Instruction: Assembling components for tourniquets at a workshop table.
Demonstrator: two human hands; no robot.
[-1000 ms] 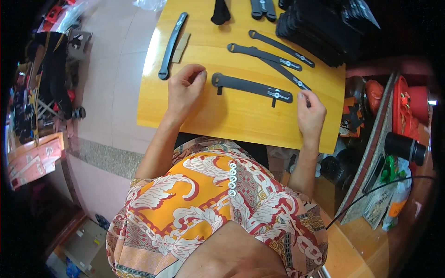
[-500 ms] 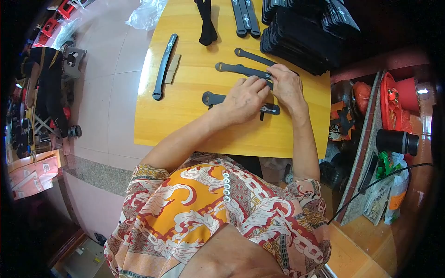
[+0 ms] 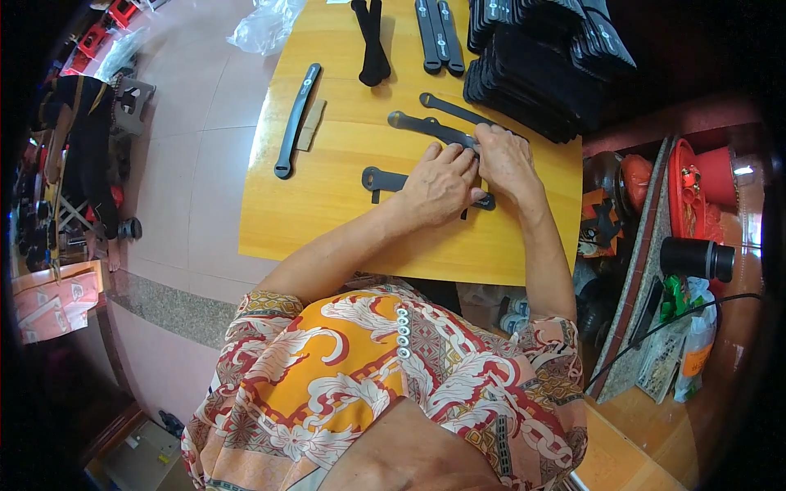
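Observation:
Over the middle of the table, my left hand (image 3: 442, 182) and my right hand (image 3: 503, 159) meet at the right end of a black strap (image 3: 422, 124) with a rounded slotted tip. My right fingers pinch that end. My left fingers close in on it from below, their tips partly hidden. Beneath my left hand lies another black strap (image 3: 385, 179), its left end and the right tip showing on either side, with small dark tabs below it. A third black strap (image 3: 446, 105) lies just beyond, running under my right fingers.
At the table's left lie a single black strap (image 3: 296, 123) and a brown flat piece (image 3: 311, 125). Farther back are a crossed black band (image 3: 372, 57) and several straps side by side (image 3: 440, 41). Thick stacks of black pieces (image 3: 524, 86) fill the back right corner.
The pinched strap now bends slightly, and its right end sits deeper in my fingers. My hands have shifted a little, and my left thumb now shows over the lower strap's right end.

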